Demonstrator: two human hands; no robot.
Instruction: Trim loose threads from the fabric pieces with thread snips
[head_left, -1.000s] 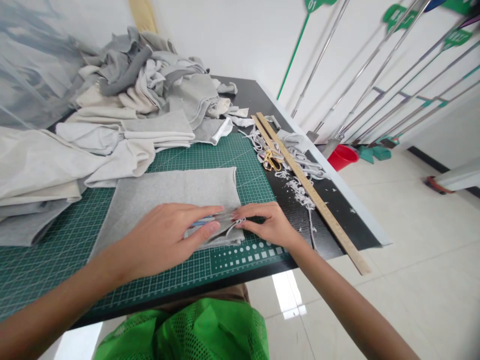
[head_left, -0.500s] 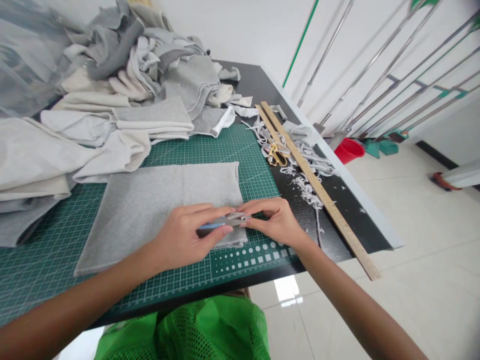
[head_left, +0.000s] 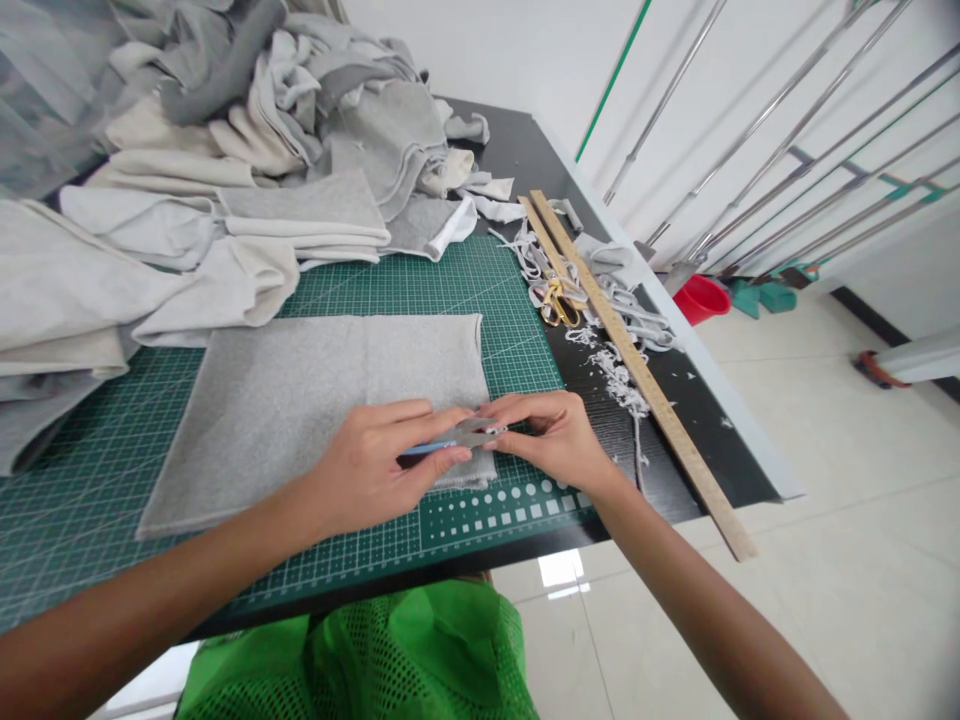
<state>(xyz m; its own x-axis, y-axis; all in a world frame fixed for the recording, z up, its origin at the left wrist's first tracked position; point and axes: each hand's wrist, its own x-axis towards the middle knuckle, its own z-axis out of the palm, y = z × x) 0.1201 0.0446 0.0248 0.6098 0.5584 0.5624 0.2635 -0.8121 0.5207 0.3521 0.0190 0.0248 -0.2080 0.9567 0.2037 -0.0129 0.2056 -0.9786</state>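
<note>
Blue-handled thread snips (head_left: 439, 444) rest in my left hand (head_left: 382, 455), its thumb and fingers closed round them. Their metal blades point right and stand slightly apart. My right hand (head_left: 551, 435) is pinched at the blade tips, on a small light scrap (head_left: 495, 431) that looks like thread or fabric edge; the fingers partly hide it. Below both hands lies a folded grey fabric piece (head_left: 300, 390), flat on the green cutting mat (head_left: 517, 350).
Heaped grey and cream fabric (head_left: 300, 130) covers the back left. Gold-handled scissors (head_left: 559, 303), wooden rulers (head_left: 645, 380) and thread scraps (head_left: 616, 378) lie on the right. Past the table edge are a red bucket (head_left: 701, 298) and long-handled cleaning tools (head_left: 697, 185) against the wall.
The snips' blades look wider apart than before. Both hands keep nearly the same place, and the whole view has shifted slightly.
</note>
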